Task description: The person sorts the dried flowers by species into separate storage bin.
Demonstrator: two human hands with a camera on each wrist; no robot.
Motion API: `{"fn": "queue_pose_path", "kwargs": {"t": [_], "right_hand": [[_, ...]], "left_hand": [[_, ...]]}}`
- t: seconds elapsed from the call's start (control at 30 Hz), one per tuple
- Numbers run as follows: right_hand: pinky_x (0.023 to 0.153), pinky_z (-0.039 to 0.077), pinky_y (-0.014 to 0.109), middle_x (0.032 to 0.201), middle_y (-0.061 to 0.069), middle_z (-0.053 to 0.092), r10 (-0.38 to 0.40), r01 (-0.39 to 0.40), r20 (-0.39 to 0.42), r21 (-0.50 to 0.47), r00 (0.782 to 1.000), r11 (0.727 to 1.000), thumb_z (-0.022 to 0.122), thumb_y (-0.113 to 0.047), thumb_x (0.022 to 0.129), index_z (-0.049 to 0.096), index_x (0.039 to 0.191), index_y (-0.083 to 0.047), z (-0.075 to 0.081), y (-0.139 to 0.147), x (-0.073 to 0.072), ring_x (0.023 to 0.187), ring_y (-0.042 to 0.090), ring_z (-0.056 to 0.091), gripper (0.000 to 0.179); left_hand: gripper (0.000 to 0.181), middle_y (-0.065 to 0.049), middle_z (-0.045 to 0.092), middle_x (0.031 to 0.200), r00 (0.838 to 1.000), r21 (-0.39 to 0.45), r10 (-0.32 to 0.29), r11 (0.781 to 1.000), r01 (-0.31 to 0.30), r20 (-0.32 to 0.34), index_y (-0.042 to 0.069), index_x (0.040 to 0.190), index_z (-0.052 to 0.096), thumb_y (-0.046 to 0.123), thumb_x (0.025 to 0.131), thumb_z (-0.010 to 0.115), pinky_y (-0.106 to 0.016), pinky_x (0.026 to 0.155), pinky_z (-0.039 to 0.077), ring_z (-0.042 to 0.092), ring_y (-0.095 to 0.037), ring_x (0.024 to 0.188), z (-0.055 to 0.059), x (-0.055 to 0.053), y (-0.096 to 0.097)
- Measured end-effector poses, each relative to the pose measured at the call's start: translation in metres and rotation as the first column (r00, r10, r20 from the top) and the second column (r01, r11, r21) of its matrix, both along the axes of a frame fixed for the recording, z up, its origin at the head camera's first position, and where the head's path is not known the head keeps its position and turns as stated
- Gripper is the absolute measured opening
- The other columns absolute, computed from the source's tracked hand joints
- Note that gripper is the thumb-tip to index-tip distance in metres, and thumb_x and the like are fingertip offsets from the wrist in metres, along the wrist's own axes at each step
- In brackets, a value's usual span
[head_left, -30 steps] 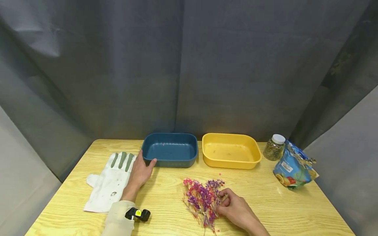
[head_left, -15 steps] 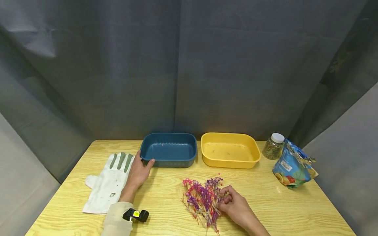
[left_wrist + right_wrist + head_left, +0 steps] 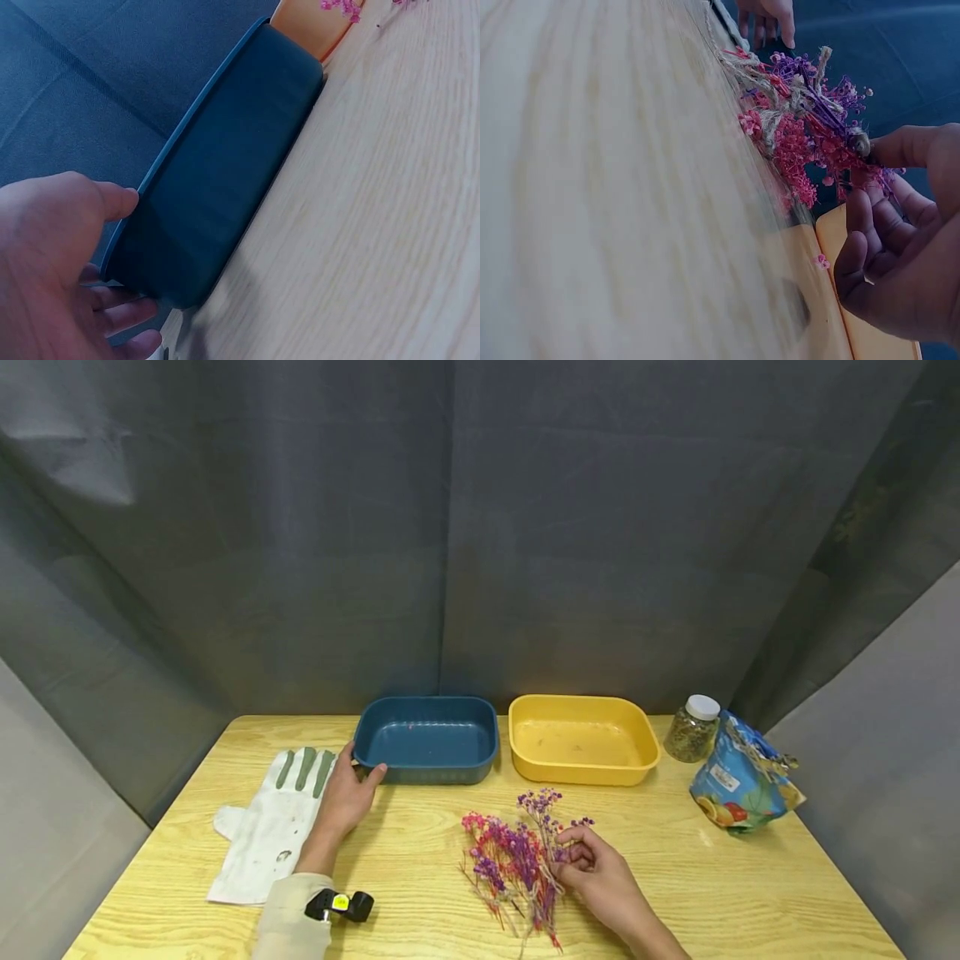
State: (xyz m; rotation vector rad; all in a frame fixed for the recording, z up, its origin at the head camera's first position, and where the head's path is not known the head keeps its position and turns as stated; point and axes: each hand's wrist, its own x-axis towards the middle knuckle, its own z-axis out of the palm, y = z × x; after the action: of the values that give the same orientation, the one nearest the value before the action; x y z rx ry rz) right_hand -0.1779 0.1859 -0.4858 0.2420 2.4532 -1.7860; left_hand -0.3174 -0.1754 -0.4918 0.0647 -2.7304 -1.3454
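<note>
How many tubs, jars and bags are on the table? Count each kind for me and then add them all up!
Tubs: 2 (blue tub, yellow tub)
Jar: 1
Bag: 1
Total: 4

We reach forward with our bare left hand (image 3: 347, 795), the left thumb (image 3: 116, 201) spread wide from the relaxed, gently bent left fingers (image 3: 127, 315). Behind that hand, our left forearm (image 3: 318, 856) runs into a cream fabric sleeve (image 3: 288, 922). Well to its right and nearer us, our bare right hand (image 3: 600, 878) sets right thumb (image 3: 904, 146) and forefinger (image 3: 577, 834) in a pinch, remaining fingers (image 3: 851, 256) curled inward; our bare right forearm (image 3: 654, 935) slants away behind it.
</note>
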Motion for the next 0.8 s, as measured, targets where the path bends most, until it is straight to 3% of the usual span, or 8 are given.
{"fn": "queue_pose_path", "kwargs": {"t": [0.37, 0.53, 0.63, 0.8], "right_hand": [[0.069, 0.047, 0.027, 0.09, 0.007, 0.062, -0.036, 0.035, -0.071, -0.006, 0.997, 0.999, 0.068, -0.004, 0.085, 0.057, 0.115, -0.012, 0.005, 0.005, -0.002, 0.08, 0.013, 0.057, 0.033], [0.068, 0.05, 0.027, 0.086, 0.007, 0.064, -0.058, 0.053, -0.105, -0.049, 0.993, 0.997, 0.074, -0.005, 0.081, 0.052, 0.104, -0.006, 0.006, 0.007, -0.002, 0.077, 0.013, 0.06, 0.032], [0.069, 0.052, 0.026, 0.086, 0.006, 0.066, -0.077, 0.073, -0.106, -0.043, 0.991, 0.996, 0.077, -0.008, 0.079, 0.057, 0.098, -0.006, 0.005, 0.008, -0.002, 0.076, 0.013, 0.062, 0.028], [0.073, 0.051, 0.024, 0.09, 0.006, 0.067, -0.073, 0.072, -0.119, -0.01, 0.99, 0.997, 0.078, -0.013, 0.079, 0.068, 0.102, -0.011, 0.003, 0.01, -0.003, 0.082, 0.012, 0.062, 0.025]], "left_hand": [[0.082, -0.024, 0.032, 0.151, 1.0, -0.015, -0.004, 1.0, 0.005, 0.031, 0.004, 0.154, 0.01, 0.043, 0.097, 0.054, -0.056, 0.108, 0.035, 0.045, -0.04, 0.133, -0.001, 0.001, 0.0], [0.082, -0.024, 0.033, 0.151, 1.0, -0.022, 0.002, 1.0, -0.002, 0.028, 0.004, 0.154, 0.011, 0.044, 0.097, 0.054, -0.055, 0.109, 0.034, 0.045, -0.039, 0.133, -0.001, 0.001, 0.0], [0.081, -0.024, 0.034, 0.15, 1.0, -0.025, 0.003, 1.0, -0.002, 0.023, 0.003, 0.154, 0.012, 0.042, 0.096, 0.054, -0.055, 0.109, 0.034, 0.046, -0.039, 0.132, 0.0, 0.001, 0.0], [0.08, -0.024, 0.035, 0.149, 1.0, -0.029, 0.005, 1.0, -0.004, 0.019, 0.003, 0.154, 0.012, 0.038, 0.096, 0.055, -0.055, 0.109, 0.034, 0.047, -0.039, 0.131, 0.0, 0.0, 0.001]]}}
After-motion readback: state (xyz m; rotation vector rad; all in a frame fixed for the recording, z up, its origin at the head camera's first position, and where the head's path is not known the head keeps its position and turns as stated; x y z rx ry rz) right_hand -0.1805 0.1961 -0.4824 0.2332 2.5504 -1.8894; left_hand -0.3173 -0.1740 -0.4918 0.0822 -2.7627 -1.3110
